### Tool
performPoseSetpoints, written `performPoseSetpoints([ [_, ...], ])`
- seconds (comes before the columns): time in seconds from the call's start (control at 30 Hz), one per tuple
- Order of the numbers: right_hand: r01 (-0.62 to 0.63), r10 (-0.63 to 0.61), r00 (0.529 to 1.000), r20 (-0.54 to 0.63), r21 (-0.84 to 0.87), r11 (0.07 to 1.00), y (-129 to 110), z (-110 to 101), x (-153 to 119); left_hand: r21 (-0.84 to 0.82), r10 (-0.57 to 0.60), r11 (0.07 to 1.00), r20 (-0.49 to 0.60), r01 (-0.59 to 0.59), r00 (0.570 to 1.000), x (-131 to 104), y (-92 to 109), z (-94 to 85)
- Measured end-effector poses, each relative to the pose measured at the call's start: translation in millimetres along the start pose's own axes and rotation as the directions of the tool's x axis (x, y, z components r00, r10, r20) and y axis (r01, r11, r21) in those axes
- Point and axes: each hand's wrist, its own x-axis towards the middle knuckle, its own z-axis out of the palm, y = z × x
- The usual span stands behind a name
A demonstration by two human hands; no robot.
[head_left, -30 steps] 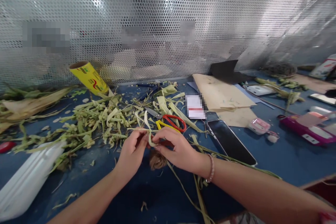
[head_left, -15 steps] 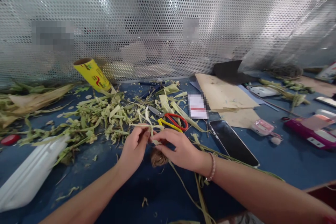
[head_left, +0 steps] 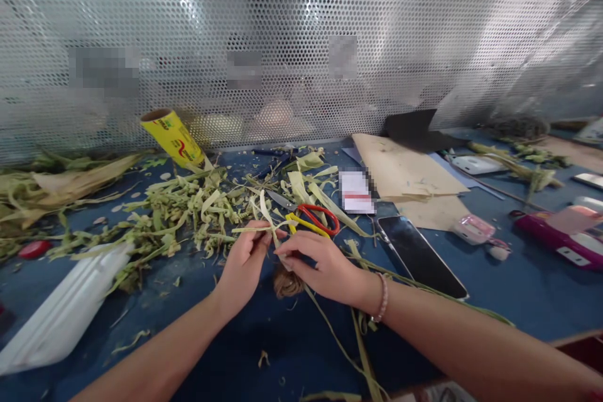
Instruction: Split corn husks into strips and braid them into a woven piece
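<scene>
Pale strips of dried husk (head_left: 266, 210) stand up between my two hands at the middle of the table. My left hand (head_left: 245, 264) is closed, thumb against forefinger, pinching the strips. Just to its right, my right hand (head_left: 323, 264) grips the lower part of the same strips, fingers curled. A small ball of brown twine (head_left: 286, 282) sits below the fingers, partly hidden by my right hand. Beyond the hands lie scissors with red and yellow handles (head_left: 320, 220). One long strip (head_left: 330, 333) trails from under my right hand toward the table's front edge.
Heaped plant pieces (head_left: 198, 201) cover the left, with a yellow tube (head_left: 176, 141) leaning there. A white package (head_left: 66, 308) lies front left. On the right are a phone (head_left: 421, 257), brown paper (head_left: 409, 166), a pink case (head_left: 473, 229) and a purple device (head_left: 560, 239). A perforated metal screen (head_left: 301, 12) stands behind.
My hands have moved slightly apart, and more of the pale strips shows upright between them. The whole view has shifted a little, so the table things sit slightly further right.
</scene>
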Motion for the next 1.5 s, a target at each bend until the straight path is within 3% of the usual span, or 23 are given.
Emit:
performPoseSetpoints([
  [0.23,-0.058,0.047,0.991,-0.126,-0.087,0.994,-2.5,-3.8,0.1,-0.123,-0.052,0.991,0.053,0.058,0.997,-2.7,-7.3,1.2],
  [0.6,-0.020,0.002,0.991,-0.137,-0.129,0.992,0.5,-1.7,0.4,0.000,-0.030,1.000,0.025,0.030,0.999,-3.6,-4.5,-0.1],
  [0.77,-0.032,0.015,0.989,-0.144,-0.114,0.993,1.3,-3.8,0.5,0.146,0.077,0.986,0.016,-0.079,0.997,-3.5,-4.9,-1.4],
  [0.93,0.118,-0.144,0.979,-0.147,-0.173,0.978,-0.1,-4.3,0.1,0.335,0.310,0.885,0.093,-0.323,0.946,-3.9,-2.2,-2.0],
  [1.17,0.372,-0.396,0.915,-0.070,-0.228,0.900,-5.4,-4.2,-2.7,0.329,0.483,0.810,0.095,-0.485,0.870,-10.8,4.4,-0.2],
  [1.23,0.399,-0.424,0.903,-0.068,-0.234,0.887,-6.4,-4.6,-3.7,0.320,0.491,0.807,0.100,-0.496,0.865,-12.9,4.5,-0.1],
  [1.5,0.433,-0.470,0.879,-0.073,-0.288,0.854,-10.7,-5.7,-5.9,0.273,0.376,0.873,0.148,-0.403,0.915,-16.4,12.8,4.0],
])
